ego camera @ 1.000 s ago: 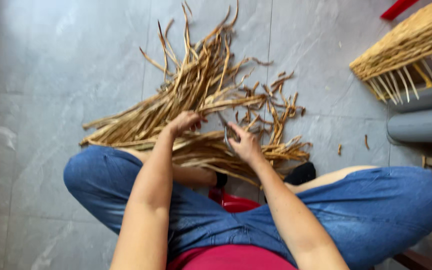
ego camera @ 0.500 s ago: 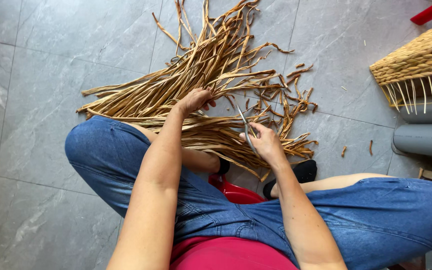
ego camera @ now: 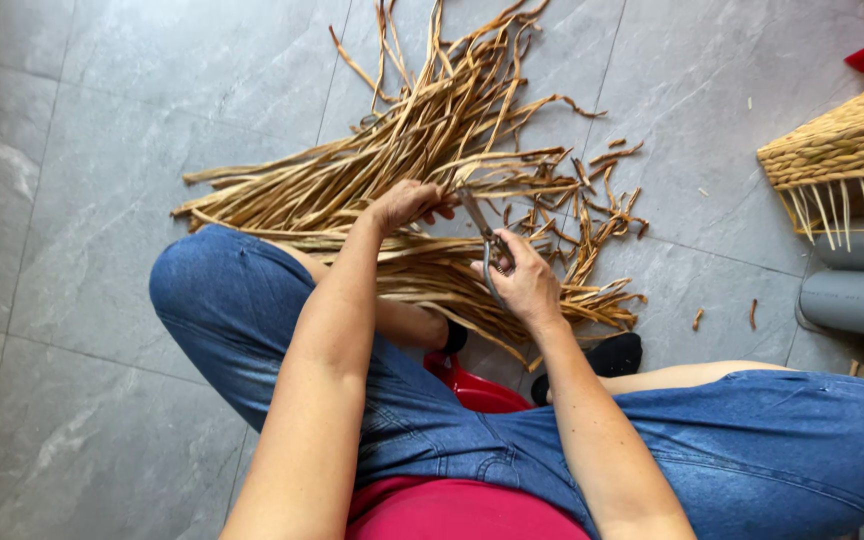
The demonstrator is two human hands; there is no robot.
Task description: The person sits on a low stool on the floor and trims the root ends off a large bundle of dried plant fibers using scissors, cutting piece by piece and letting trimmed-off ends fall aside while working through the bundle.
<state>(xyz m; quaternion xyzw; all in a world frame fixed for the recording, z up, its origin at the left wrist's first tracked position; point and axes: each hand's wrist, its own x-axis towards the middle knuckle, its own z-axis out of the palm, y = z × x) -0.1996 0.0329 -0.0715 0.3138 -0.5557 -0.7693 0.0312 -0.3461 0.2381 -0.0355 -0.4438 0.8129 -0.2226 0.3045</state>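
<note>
The left hand (ego camera: 404, 203) was down in the pile of dried reed strips (ego camera: 432, 150) on the grey tiled floor (ego camera: 82, 200), fingers curled round a few strands. The right hand (ego camera: 524, 283) was clenched on a small pair of metal scissors (ego camera: 480, 228), blades pointing towards the left hand and seemingly parted, though hard to tell. A woven basket (ego camera: 842, 140) sat well apart, at right.

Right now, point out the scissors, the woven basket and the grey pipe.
scissors (ego camera: 476, 215): head view, on the metal blades.
woven basket (ego camera: 842, 145): head view, on its woven side.
grey pipe (ego camera: 857, 303): head view, on its rounded body.
</note>
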